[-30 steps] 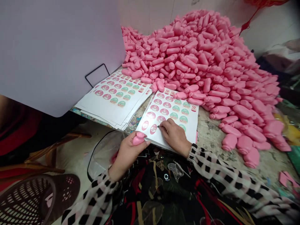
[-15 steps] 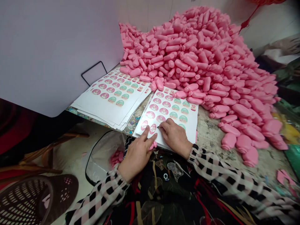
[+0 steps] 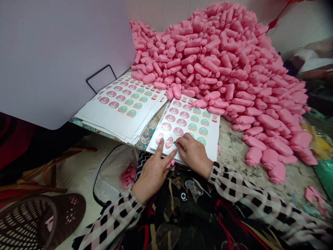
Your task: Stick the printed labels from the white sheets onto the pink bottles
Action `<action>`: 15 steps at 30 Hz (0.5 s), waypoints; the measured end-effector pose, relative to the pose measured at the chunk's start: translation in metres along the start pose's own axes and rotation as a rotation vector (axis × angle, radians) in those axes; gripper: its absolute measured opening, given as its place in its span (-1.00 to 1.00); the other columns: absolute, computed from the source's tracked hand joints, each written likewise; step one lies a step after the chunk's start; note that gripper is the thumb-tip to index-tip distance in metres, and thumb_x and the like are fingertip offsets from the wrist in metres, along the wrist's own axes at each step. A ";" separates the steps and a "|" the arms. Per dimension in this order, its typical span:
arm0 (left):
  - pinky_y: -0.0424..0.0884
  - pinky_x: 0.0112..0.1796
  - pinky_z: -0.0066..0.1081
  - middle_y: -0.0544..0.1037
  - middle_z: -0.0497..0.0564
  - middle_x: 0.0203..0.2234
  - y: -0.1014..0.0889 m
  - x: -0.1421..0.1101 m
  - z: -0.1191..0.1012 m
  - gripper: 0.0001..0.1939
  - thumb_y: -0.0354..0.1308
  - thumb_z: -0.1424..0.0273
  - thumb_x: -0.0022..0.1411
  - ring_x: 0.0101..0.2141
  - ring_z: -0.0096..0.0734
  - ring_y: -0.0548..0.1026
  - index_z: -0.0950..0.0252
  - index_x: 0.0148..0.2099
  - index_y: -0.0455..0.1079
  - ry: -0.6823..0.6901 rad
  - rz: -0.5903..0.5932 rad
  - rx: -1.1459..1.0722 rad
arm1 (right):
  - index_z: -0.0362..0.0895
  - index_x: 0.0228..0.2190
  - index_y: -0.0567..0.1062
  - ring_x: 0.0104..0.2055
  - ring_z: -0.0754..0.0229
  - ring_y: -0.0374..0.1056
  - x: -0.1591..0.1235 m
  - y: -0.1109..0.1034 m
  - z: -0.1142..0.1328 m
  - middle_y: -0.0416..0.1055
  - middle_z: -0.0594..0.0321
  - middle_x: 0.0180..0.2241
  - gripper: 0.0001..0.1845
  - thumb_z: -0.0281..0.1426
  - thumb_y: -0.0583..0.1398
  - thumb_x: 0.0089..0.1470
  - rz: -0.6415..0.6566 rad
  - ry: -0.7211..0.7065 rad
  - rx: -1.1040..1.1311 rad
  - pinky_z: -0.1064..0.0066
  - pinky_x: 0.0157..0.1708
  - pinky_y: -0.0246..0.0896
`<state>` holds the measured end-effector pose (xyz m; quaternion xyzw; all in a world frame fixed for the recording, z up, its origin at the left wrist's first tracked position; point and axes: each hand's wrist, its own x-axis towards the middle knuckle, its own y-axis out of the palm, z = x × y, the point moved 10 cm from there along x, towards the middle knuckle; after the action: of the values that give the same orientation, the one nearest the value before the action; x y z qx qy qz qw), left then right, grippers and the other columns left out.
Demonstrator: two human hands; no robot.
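A sheet of stickers [image 3: 187, 152] lies at the table's front edge, printed with rows of pink and green labels. My left hand [image 3: 153, 168] rests at its lower left, two fingers stretched over the paper. A small pink plastic bottle [image 3: 170, 164], mostly hidden, is held under those fingers. Beside an oval pink sticker [image 3: 169, 142] on the bottom row, my right hand [image 3: 194, 152] is closed in a pinch against the sheet. A tiny dark tip [image 3: 175, 142] pokes out at its fingertips, too small to name.
A large heap of pink bottles [image 3: 208, 62] covers the back and right of the table. Further sticker sheets [image 3: 109, 121] are stacked at left, near a pale panel [image 3: 62, 59]. Below stand a clear bag [image 3: 111, 177] with pink pieces and a brown plastic basket [image 3: 52, 215].
The view has shifted slightly. My right fingertips stay at the oval sticker, and my left hand still holds the pink bottle, its fingers slightly more spread.
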<state>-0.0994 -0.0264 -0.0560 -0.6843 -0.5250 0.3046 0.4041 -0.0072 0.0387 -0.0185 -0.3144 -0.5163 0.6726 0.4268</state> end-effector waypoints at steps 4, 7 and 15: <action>0.38 -0.13 -0.18 -0.30 0.10 0.34 -0.001 0.001 -0.001 -0.47 -0.05 0.38 0.28 0.00 -0.11 0.38 -0.08 0.27 0.05 0.002 -0.001 0.023 | -0.07 -0.32 0.42 -0.29 0.20 0.30 -0.002 0.003 -0.006 0.35 0.22 -0.30 -0.79 -0.34 0.00 0.20 -0.052 0.059 0.156 0.42 -0.38 0.07; 0.39 -0.15 -0.22 -0.29 0.09 0.34 -0.001 0.002 -0.002 -0.43 -0.03 0.41 0.27 -0.02 -0.14 0.40 -0.10 0.28 0.00 0.007 -0.008 0.035 | -0.08 -0.34 0.41 -0.27 0.20 0.29 -0.003 0.006 -0.009 0.36 0.22 -0.32 -0.80 -0.33 0.01 0.19 -0.086 0.111 0.231 0.41 -0.34 0.09; 0.42 -0.27 -0.23 -0.30 0.22 0.33 0.005 0.003 -0.002 -0.34 -0.06 0.40 0.29 -0.14 -0.15 0.48 -0.09 0.33 -0.23 -0.034 0.012 0.165 | -0.07 -0.43 0.41 -0.37 0.23 0.27 0.006 0.004 -0.018 0.39 0.30 -0.38 -0.81 -0.22 0.12 0.08 -0.042 0.261 0.262 0.42 -0.42 -0.03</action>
<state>-0.0949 -0.0250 -0.0592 -0.6465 -0.5007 0.3608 0.4485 0.0045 0.0516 -0.0272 -0.3301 -0.3710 0.6784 0.5415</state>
